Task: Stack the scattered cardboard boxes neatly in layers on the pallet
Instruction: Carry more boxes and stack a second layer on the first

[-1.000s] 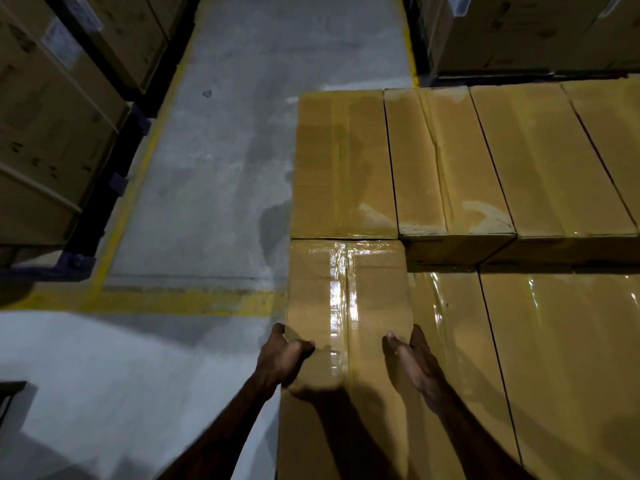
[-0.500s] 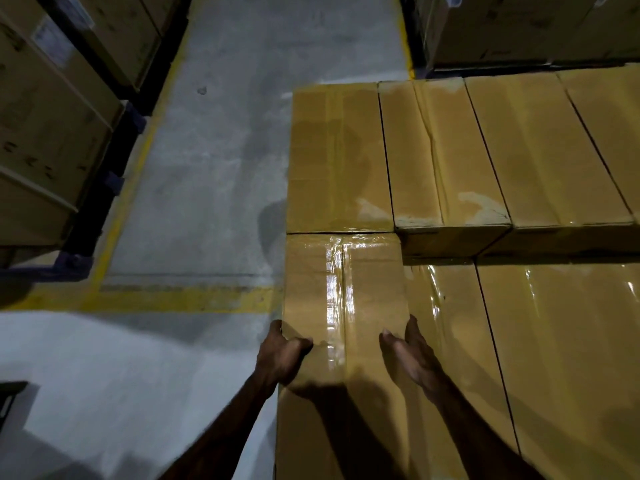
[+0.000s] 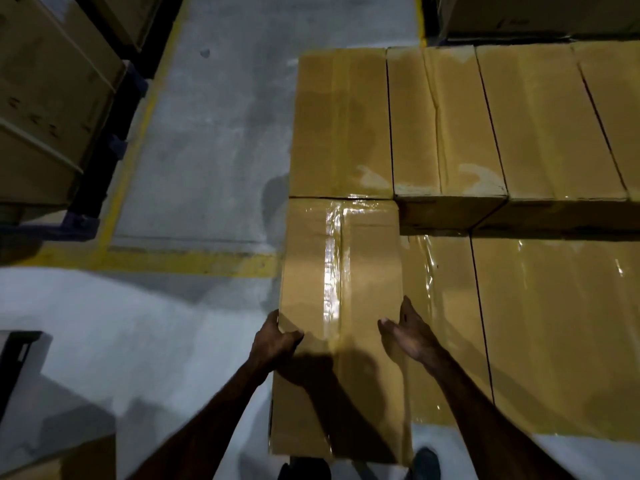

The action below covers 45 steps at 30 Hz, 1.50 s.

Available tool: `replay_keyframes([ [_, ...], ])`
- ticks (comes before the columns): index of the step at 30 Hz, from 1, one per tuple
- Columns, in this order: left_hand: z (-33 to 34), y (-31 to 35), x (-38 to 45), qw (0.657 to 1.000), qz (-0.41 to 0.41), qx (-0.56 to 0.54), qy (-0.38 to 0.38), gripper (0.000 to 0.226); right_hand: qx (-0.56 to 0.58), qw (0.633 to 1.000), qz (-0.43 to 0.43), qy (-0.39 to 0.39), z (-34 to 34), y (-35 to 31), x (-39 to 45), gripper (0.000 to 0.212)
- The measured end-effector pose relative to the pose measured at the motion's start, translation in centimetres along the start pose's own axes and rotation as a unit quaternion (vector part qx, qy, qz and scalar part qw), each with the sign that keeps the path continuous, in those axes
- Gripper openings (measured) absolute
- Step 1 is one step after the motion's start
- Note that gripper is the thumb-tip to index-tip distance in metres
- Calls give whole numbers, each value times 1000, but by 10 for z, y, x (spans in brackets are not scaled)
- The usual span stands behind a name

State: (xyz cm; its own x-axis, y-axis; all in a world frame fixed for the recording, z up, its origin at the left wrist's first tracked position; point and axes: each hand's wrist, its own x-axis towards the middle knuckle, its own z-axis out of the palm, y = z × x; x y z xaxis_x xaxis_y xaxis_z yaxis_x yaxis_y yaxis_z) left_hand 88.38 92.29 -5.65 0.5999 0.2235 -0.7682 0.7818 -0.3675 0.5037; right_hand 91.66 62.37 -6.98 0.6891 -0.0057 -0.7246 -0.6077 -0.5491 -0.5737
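— Looking down, what's under you?
— A stack of boxes [image 3: 540, 126]; your taped box [image 3: 339, 306] lies on its left front corner, butting the rear box [image 3: 341, 126].
— And your hands?
— Your left hand [image 3: 275, 342] grips its left edge, thumb on top. Your right hand [image 3: 410, 336] presses its right side, fingers straight.

floor [image 3: 207, 150] open left, boxes [image 3: 519, 126] block right

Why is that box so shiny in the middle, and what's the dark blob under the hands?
In the head view, light glares off the clear tape strip along the held box; the dark blob is the shadow that the left hand and arm cast on the cardboard; the right hand lies along the box's right side; the picture is dim, and straight edges bow near its borders.
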Motion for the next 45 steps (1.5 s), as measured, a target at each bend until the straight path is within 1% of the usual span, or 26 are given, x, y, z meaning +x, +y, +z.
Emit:
replay_keyframes([
  [2,1,-20,-15,1000,-18,-15,-14,106,-23,1000,10,2,5,9,-16,86],
  [4,4,-39,-32,999,-29,-25,-21,120,-21,1000,22,1,12,24,-29,67],
  [6,9,-50,-57,998,-44,-17,-28,123,-25,999,29,-6,19,43,-43,44],
  [7,12,-57,-69,998,-52,-14,-29,118,-19,999,31,-10,24,53,-51,42],
  [10,20,-75,-101,998,-66,-16,-14,106,0,999,36,-21,36,74,-76,55],
  [13,26,-99,-117,997,-65,-38,2,110,16,997,62,-35,44,90,-99,58],
  [14,28,-106,-118,996,-70,-47,5,106,14,996,74,-46,46,91,-108,60],
  [16,32,-125,-120,994,-88,-67,9,89,13,992,110,-66,50,96,-123,65],
  [18,36,-134,-125,991,-97,-88,19,72,16,989,134,-68,55,99,-132,70],
  [20,39,-135,-131,990,-93,-104,35,60,29,988,138,-64,59,101,-135,73],
  [23,43,-134,-134,987,-95,-123,39,45,48,987,143,-61,62,103,-134,74],
  [24,43,-135,-132,986,-98,-126,41,44,49,987,139,-61,63,101,-136,73],
  [27,47,-143,-123,986,-100,-126,49,72,38,993,105,-44,63,103,-139,67],
  [28,49,-144,-123,985,-99,-131,53,76,29,994,94,-42,62,103,-139,64],
  [29,49,-143,-125,983,-100,-141,56,75,23,995,87,-36,62,103,-139,61],
  [31,50,-143,-132,980,-100,-156,67,66,-21,997,62,-28,63,102,-142,59],
  [32,53,-146,-132,979,-99,-165,74,66,-70,996,41,-22,64,101,-145,58],
  [33,57,-150,-132,977,-99,-171,81,72,-130,991,14,-10,64,100,-148,57],
  [34,61,-156,-131,974,-102,-181,95,80,-192,981,-17,4,63,98,-153,58],
  [36,77,-181,-118,960,-107,-223,131,89,-322,941,-108,16,64,98,-163,70],
  [38,99,-206,-104,937,-113,-288,164,84,-431,880,-197,6,67,96,-167,81],
  [40,107,-203,-117,910,-139,-353,167,84,-490,832,-258,-27,74,87,-167,83],
  [41,106,-196,-128,891,-149,-398,162,81,-508,814,-280,-44,81,82,-167,83],
  [43,109,-191,-137,845,-161,-491,141,62,-534,786,-302,-78,99,66,-164,84],
  [45,115,-198,-127,802,-166,-562,121,47,-549,762,-329,-97,118,50,-158,86],
])
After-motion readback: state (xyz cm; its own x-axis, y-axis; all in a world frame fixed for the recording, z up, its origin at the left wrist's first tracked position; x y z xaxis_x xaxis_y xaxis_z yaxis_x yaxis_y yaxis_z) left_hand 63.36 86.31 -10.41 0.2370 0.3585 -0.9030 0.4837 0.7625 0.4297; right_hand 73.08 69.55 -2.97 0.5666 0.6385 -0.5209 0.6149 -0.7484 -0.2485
